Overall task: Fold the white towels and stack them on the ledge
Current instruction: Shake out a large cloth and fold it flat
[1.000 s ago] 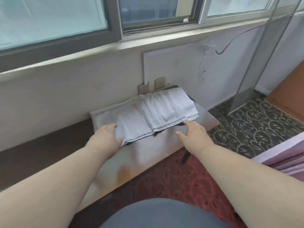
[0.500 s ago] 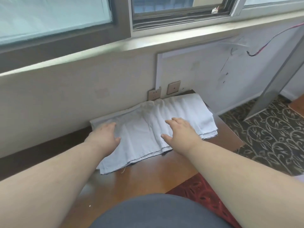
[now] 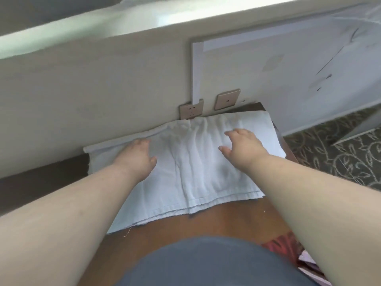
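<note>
Your folded white cotton towels point(image 3: 206, 172) lie flat on the brown wooden bench point(image 3: 206, 226), their far edge pushed up against the cream wall point(image 3: 92, 89). Two layers show: a wider sheet underneath, running out to the left of the socket, and a narrower folded piece on top, its stitched hem lying along the near side. The under sheet's near-left corner juts toward you, with a loose thread trailing onto the wood.

Your left hand point(image 3: 137, 157) rests palm down on the under sheet, left of the top piece, fingers straight and close together, its grip apart and holding nothing. Your right hand point(image 3: 243, 145) sits on the top piece, fingers spread and slightly arched, tips touching the cloth; its grip is likewise apart, nothing pinched.

The beige wall socket point(image 3: 190, 112) sits just behind the towels' far edge, touching or nearly so; you cannot tell which. A second beige plate point(image 3: 226, 99) is just right of the socket. A pale board point(image 3: 268, 69) leans on the wall above and right of the socket. Patterned grey-green carpet point(image 3: 340, 157) lies well to the socket's right. A grey garment point(image 3: 206, 263) fills the near bottom edge.
</note>
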Tool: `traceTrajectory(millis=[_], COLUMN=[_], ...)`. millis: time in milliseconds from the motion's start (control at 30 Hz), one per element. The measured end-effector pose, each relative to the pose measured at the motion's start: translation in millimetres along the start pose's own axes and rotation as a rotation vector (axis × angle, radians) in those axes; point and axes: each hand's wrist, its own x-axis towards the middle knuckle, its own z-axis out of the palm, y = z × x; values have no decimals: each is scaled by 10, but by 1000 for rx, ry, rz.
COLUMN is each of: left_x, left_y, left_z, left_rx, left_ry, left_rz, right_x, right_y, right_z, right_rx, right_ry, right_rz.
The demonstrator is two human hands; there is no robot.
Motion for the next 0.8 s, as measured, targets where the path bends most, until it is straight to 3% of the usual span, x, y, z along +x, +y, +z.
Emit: traceTrajectory(millis=[367, 600, 800], left_x=[892, 1077, 989], left_y=[182, 34, -65], left_z=[329, 477, 550], left_rx=[68, 292, 226], left_ry=[-113, 59, 156], left_rz=[-182, -255, -196], right_x=[1332, 1662, 1673], right_y=[22, 102, 118], right_z=[205, 485, 567], right_rx=[36, -138, -96], right_ry=[-116, -82, 32], right_rz=[-143, -110, -209])
